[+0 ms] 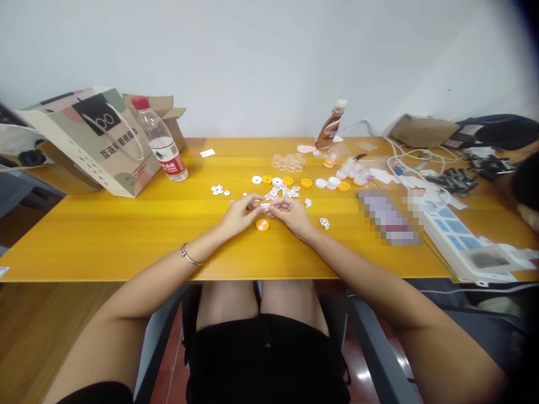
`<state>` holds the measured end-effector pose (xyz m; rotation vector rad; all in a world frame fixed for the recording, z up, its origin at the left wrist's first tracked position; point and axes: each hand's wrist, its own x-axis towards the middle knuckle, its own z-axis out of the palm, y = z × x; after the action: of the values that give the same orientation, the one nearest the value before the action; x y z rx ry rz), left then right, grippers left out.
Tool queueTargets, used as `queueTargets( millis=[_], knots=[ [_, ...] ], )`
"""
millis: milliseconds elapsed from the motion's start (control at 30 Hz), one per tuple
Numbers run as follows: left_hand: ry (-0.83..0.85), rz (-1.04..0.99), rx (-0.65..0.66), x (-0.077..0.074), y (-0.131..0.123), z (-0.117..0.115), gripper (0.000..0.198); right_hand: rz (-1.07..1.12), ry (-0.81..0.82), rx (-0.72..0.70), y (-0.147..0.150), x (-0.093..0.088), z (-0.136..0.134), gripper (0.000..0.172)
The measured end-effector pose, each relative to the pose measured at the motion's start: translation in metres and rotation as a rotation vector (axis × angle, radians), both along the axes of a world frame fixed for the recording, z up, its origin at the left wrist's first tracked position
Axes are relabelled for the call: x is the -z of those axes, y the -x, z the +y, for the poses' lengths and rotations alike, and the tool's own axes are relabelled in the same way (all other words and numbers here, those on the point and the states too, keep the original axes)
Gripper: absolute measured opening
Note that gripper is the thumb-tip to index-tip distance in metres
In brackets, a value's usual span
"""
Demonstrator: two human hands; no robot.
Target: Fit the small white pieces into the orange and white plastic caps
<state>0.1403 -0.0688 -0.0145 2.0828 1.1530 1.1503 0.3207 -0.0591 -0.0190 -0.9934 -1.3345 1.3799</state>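
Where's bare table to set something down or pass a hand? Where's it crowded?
Free: the broad stretch of table left of the left hand, from the front edge up to the paper bag and water bottle; also the front strip right of the right hand. Crowded: white pieces and caps behind the hands, cables and power strip at right.

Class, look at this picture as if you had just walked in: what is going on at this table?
A seated person works at a yellow table. The left hand and right hand meet at its middle, and both pinch a small white piece between the fingers. An orange cap lies just in front of the hands. Beyond them are loose white pieces and a row of white and orange caps. A water bottle and a paper bag stand at the far left.
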Motion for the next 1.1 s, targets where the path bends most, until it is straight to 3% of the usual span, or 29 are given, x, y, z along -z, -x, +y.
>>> queueTargets(
  millis=[233, 400, 600, 733, 1100],
  knots=[
    [0.048, -0.041, 0.015, 0.007, 0.001, 0.005, 0.030, 0.024, -0.002, -0.005, 0.000, -0.001, -0.001, 0.036],
    [0.164, -0.191, 0.066, 0.011, -0.003, 0.006, 0.030, 0.014, -0.015, -0.030, 0.001, -0.002, -0.002, 0.036],
    [0.120, -0.220, 0.109, 0.005, -0.003, 0.005, 0.023, 0.012, -0.037, -0.031, 0.002, -0.002, -0.005, 0.037],
    [0.188, -0.297, 0.157, 0.002, -0.001, 0.007, 0.025, 0.051, -0.041, -0.024, 0.003, -0.001, -0.004, 0.036],
    [0.215, -0.356, 0.109, 0.005, -0.002, 0.009, 0.026, 0.083, -0.009, -0.045, 0.002, -0.002, -0.006, 0.034]
  ],
)
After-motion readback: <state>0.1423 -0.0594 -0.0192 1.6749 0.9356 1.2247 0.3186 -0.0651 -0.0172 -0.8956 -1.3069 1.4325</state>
